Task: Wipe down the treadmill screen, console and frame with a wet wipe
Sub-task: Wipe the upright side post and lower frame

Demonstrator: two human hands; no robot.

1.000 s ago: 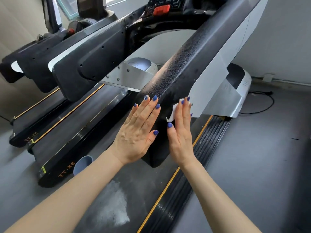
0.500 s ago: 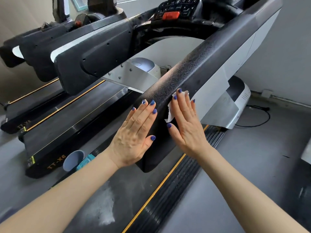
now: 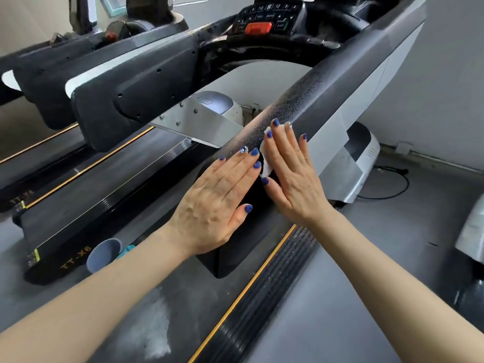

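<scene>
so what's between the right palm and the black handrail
In the head view, the white wet wipe lies there, pressed flat under the right hand against the black handrail. Only its left edge shows, beside the left hand.

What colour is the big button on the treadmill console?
Orange-red; the button shows in the head view, at the top on the console.

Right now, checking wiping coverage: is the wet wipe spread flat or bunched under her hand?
Cannot tell fully. The wet wipe lies mostly hidden beneath the flat right hand; only a crumpled-looking white edge shows.
</scene>
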